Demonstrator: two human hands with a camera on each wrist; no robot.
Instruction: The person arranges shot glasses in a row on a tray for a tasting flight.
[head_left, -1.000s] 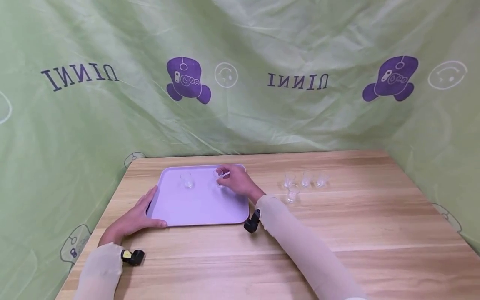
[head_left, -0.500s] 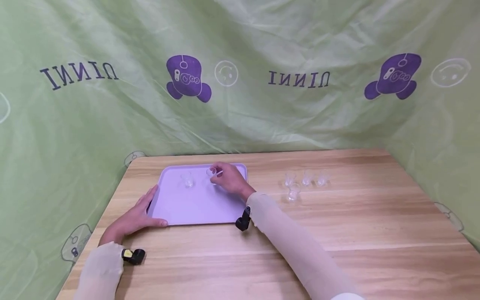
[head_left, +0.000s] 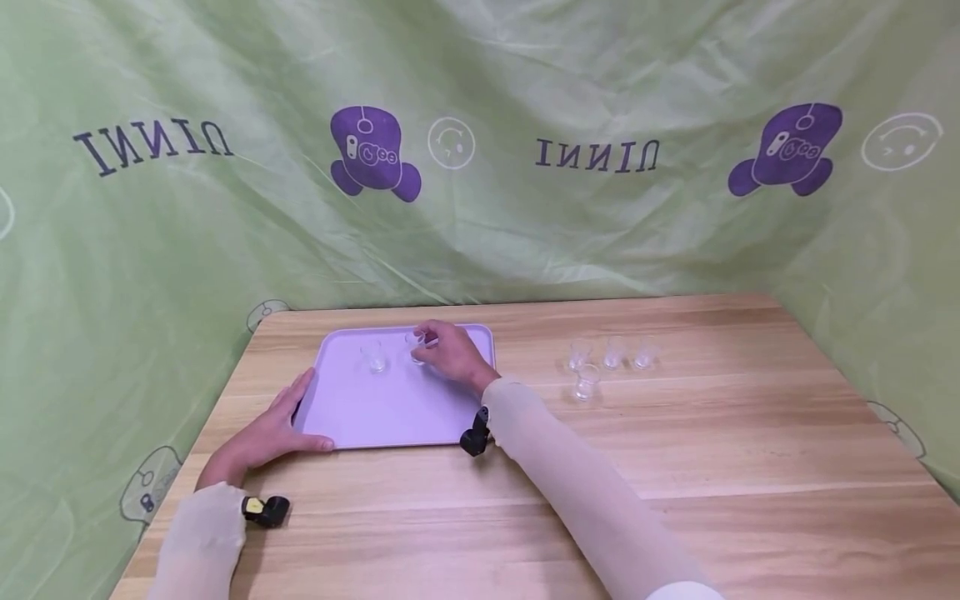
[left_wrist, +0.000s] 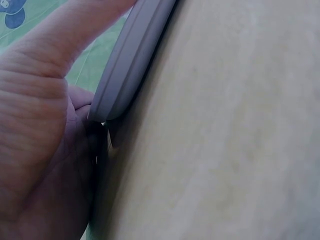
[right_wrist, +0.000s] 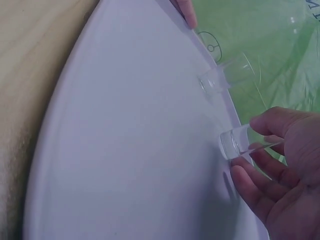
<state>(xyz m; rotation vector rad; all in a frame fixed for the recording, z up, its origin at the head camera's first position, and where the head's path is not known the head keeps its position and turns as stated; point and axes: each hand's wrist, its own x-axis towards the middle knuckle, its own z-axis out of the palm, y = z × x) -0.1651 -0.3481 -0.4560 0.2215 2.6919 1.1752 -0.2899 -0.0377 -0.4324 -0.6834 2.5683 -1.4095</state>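
Shifted slightly left since the earlier frame, with a small clear cup (right_wrist: 230, 144) pinched in the fingers of the right hand (head_left: 452, 353), at the far part of a flat lavender tray (head_left: 390, 412) with a raised rim. Base on the tray or just above it; cannot tell which. Just to the left, upright on the tray, a second clear cup (head_left: 376, 359). At the tray's near left corner, the left hand (head_left: 272, 431), fingers straight along the left edge, thumb spread along the near edge, apparently steadying. Well to the right, on the pale wood-grain table (head_left: 570, 500), four more clear cups (head_left: 587, 382): three in a far row, one just nearer. Judging by looks, light, stiff and smooth, so liable to slip or tip; perhaps brittle, glass or plastic being uncertain. Best held lightly by opposite sides of the wall, below the rim.
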